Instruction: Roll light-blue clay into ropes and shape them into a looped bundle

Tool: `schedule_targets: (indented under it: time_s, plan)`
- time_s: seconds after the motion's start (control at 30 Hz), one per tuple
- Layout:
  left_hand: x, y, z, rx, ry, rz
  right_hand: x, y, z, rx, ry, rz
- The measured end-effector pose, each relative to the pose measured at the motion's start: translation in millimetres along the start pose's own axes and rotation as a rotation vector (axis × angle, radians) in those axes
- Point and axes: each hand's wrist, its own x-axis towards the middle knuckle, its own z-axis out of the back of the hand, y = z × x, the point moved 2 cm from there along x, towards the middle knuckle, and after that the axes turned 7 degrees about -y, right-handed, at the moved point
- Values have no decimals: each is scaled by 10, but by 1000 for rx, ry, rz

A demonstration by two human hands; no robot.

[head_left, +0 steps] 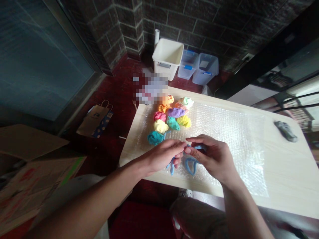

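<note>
Both hands meet over the near part of the table, pinching a light-blue strand point(191, 167) that looks like soft clay or yarn. My left hand point(171, 151) is closed on it, with short ends dangling below the fingers. My right hand point(214, 154) grips the same strand between thumb and fingertips, and a loop hangs down between the hands. Just beyond my left hand sit several soft crumpled lumps, among them a teal lump point(155, 138), a cream lump point(160, 126), a purple lump point(177, 113) and a yellow lump point(184, 121).
Bubble wrap point(224, 139) covers much of the pale table point(281, 169). A dark grey crumpled object point(285, 131) lies at the right. Beyond stand a white bin point(165, 66) and clear plastic boxes point(205, 71). On the left are a paper bag point(93, 119) and a cardboard box point(40, 186).
</note>
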Motion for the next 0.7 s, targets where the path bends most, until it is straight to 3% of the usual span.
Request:
schedule_targets:
  time_s: [0.23,0.43,0.57,0.7]
  plan:
    - [18,-31,9,-116,-27,-41,11,23,-51,108,54,-175]
    - [-11,-135,2,-270,-59,31,74,-119,28,279,-256,-416]
    - [0,-148,2,-406,-26,102,88,-78,-11,431,-244,-407]
    - [12,-140,-13,-454,-96,57,73,12,-102,411,-233,-352]
